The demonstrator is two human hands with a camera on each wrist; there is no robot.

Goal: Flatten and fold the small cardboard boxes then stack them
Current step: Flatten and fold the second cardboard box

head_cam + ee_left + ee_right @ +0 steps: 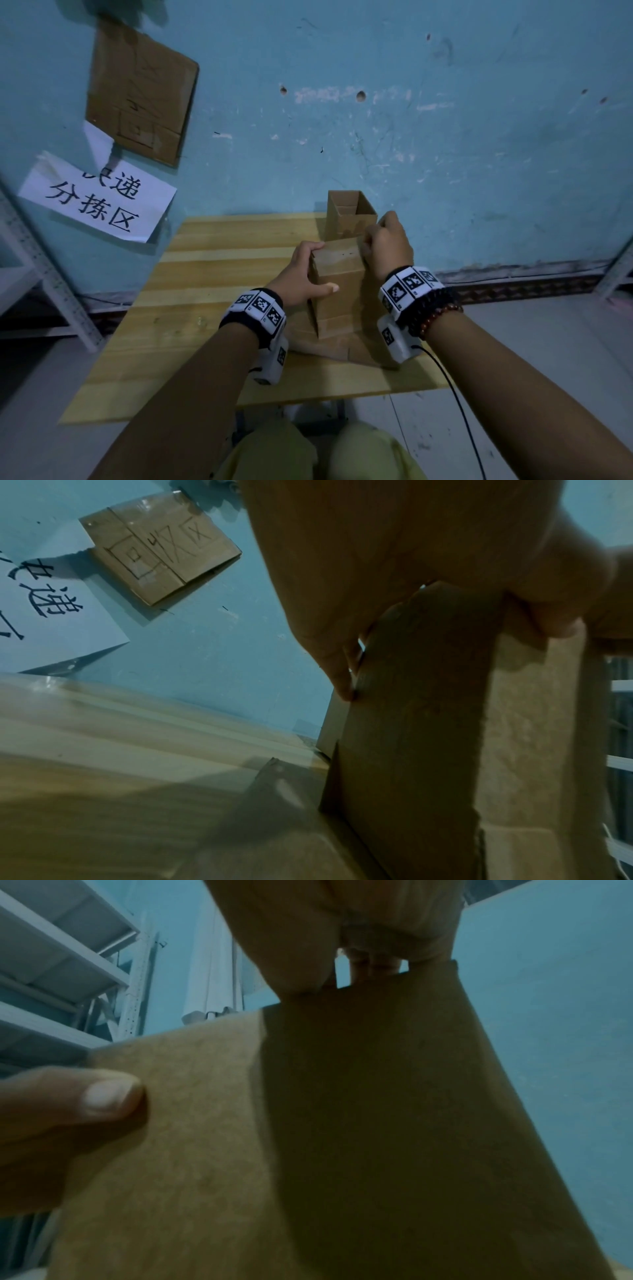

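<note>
Between the two hands, a tall brown cardboard box (337, 284) stands upright on flattened cardboard (346, 346) that lies on the wooden table (212, 274). To its left, the left hand (301, 274) wraps the box's upper left edge, thumb (325, 288) laid across the near face and fingers curled over the top corner, so it holds the box firmly. From the left wrist camera the box's shaded side panel (418, 723) runs down from under the palm, with a slit corner near its lower end and a lighter panel beside it. The box's top looks closed, its faces plain and matt, with a crease line low on the near face. On its right, the right hand (388, 245) sits at the top right edge with fingers bent onto the rim; from the right wrist camera its fingertips (373, 966) pinch the top edge of the dark panel (394, 1123), while the left thumb presses the lighter face. Just behind the gripped box, touching or nearly so, a second box (349, 214) stands open-topped against the blue wall (445, 137). Far left of the hands, a paper sign (99, 198) and a cardboard sign (140, 99) hang on that wall.
</note>
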